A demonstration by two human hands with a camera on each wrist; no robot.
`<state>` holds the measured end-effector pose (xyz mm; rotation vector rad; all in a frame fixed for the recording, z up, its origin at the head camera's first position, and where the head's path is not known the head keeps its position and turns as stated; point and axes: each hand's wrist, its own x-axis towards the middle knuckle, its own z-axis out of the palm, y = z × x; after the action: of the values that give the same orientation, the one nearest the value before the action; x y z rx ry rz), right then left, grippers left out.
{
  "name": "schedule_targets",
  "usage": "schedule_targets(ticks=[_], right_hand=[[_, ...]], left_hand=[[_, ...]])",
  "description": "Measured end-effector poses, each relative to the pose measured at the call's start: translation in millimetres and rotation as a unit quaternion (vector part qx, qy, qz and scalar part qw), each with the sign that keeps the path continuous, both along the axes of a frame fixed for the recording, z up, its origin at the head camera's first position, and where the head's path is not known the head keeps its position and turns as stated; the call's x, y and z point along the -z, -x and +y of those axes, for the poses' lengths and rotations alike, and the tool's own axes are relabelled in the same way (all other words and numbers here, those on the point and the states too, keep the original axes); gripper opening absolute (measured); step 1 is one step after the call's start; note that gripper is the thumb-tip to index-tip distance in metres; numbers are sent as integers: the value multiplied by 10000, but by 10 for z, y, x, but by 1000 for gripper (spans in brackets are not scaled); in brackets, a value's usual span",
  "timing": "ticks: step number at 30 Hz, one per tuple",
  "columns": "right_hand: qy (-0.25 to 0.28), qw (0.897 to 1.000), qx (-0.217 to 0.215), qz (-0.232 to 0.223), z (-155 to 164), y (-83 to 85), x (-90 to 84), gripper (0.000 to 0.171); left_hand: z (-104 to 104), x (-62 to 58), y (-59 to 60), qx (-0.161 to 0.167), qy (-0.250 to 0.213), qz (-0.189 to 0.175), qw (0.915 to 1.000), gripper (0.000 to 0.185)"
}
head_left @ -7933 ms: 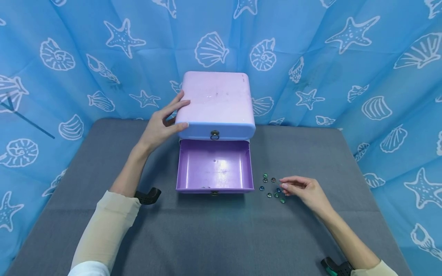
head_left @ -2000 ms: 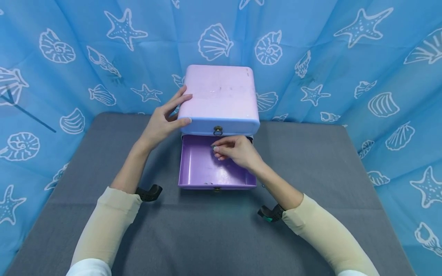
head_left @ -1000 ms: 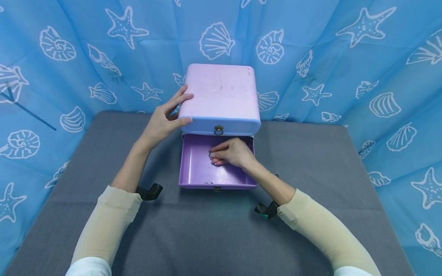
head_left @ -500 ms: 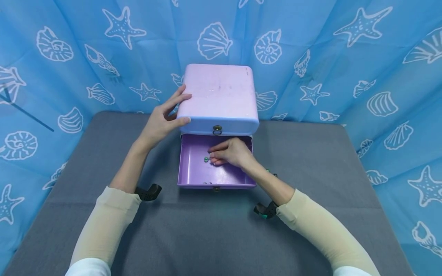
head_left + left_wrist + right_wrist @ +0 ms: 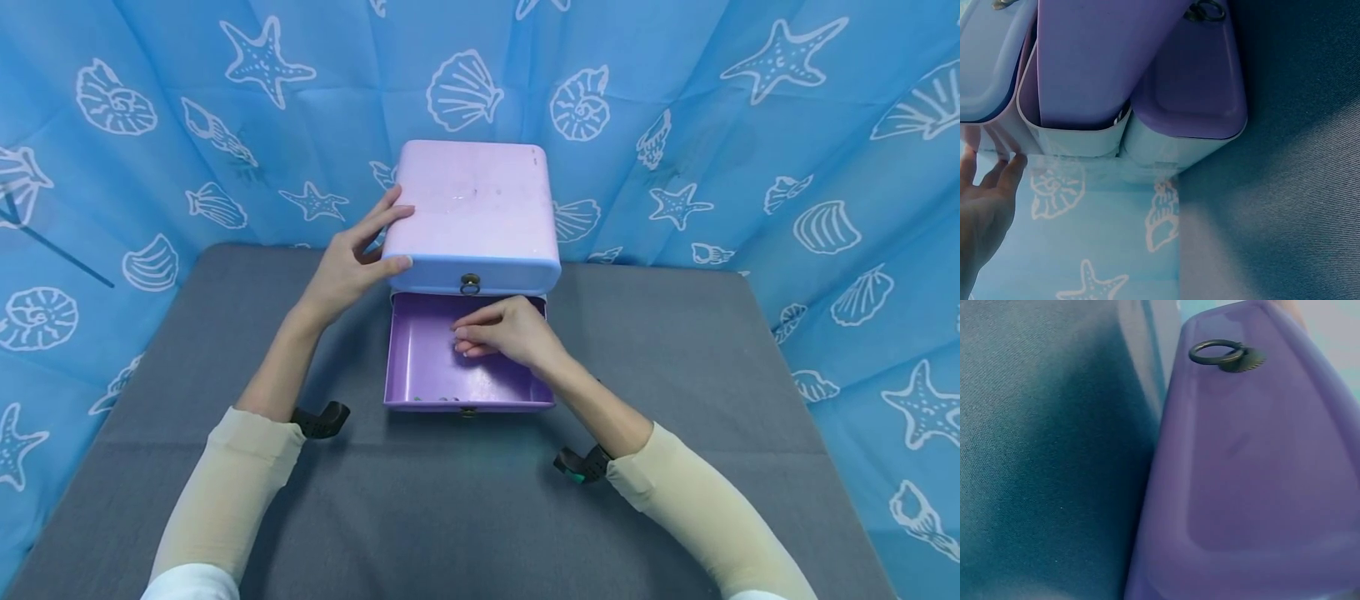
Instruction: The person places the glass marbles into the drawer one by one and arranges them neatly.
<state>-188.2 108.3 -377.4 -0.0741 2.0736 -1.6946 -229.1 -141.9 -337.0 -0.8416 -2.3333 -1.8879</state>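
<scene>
A small drawer cabinet with a pink top and blue upper drawer stands at the back. Its purple middle drawer is pulled out. My left hand rests on the cabinet's left side, fingertips at the top edge, thumb at the front corner. In the left wrist view, those fingers touch the pale side wall. My right hand hovers over the purple drawer, fingers loosely bent, with no bead visible between them. A few small glass beads lie along the drawer's front wall.
A ring pull hangs on a purple drawer front in the right wrist view. Below the pulled-out drawer, a lower purple drawer is shut. A shell-patterned blue curtain closes off the back of the grey table.
My right hand came from the beads on the table into the drawer and let go of a green bead. It rolled to the drawer's front wall. My left hand stayed on the cabinet.
</scene>
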Motion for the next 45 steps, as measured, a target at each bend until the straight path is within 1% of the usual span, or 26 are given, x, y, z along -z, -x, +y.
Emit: schedule_targets(ticks=[4,8,11,13,20,25,31,37,45], right_hand=[[180,9994,-68,288,82,-48,-43,22],[490,9966,-136,644,176,-97,-72,26],[639,9945,-123,819,247,-136,-84,27],[668,9938,-101,883,296,-160,-87,27],[646,9938,-12,901,479,-228,-78,27],[631,9926,58,1034,625,-265,-52,28],[519,9928,271,1045,800,-341,-26,31],[339,9926,497,1052,956,-417,43,30],[302,9905,674,1158,1113,-491,138,33]], left_hand=[[5,13,15,-8,6,6,10000,61],[-20,125,126,22,-85,23,10000,61],[-44,208,205,44,-150,23,9999,62],[-52,230,222,50,-169,26,9998,63],[-55,239,230,82,-222,94,9997,62],[-47,239,232,79,-191,93,9997,63],[-53,236,231,77,-224,78,9997,62],[-62,245,213,61,-219,57,9997,63],[-60,262,210,36,-193,77,9998,63]])
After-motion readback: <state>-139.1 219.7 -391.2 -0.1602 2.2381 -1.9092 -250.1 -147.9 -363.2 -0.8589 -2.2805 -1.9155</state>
